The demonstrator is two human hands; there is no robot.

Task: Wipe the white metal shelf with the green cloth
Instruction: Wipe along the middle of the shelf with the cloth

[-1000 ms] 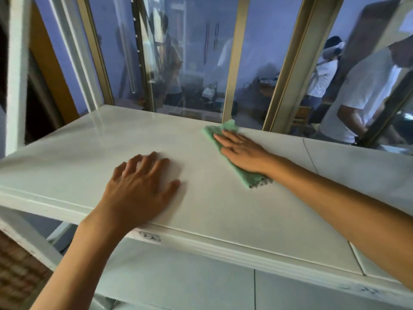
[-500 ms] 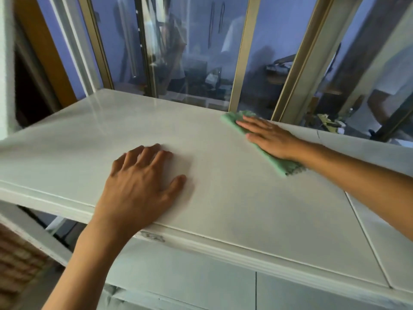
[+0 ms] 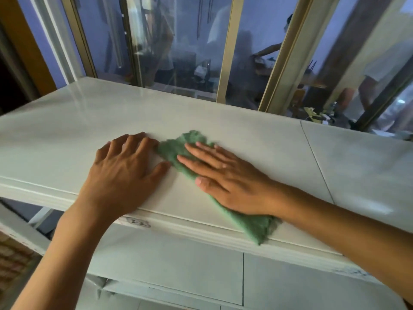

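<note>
Green cloth (image 3: 176, 151) lies flat on the white metal shelf (image 3: 257, 139), stretched diagonally from mid-shelf down to the front lip, where its lower end hangs a bit over the edge. Right hand (image 3: 225, 177) is on top of it – fingers straight and together, palm pressing down, no curl round the fabric. Left hand (image 3: 123, 173) is flat on the bare shelf just beside the cloth's upper left end, fingers spread, thumb out toward the cloth; whether thumb and cloth actually touch I can't tell. Both forearms cross the front edge from below.

Open room: wide bare stretch of shelf to the left of the left hand, more to the right past a panel seam (image 3: 315, 162), plus a strip behind the hands up to the back edge. Front lip has a stepped moulding w/ a small worn mark under the left wrist.

Surface – pale, glossy, streaky reflections. Behind it a glass window (image 3: 185, 45) w/ gold-coloured frames; through the glass, dim room w/ blurred people, furniture. A lower shelf (image 3: 169, 271) sits beneath.
</note>
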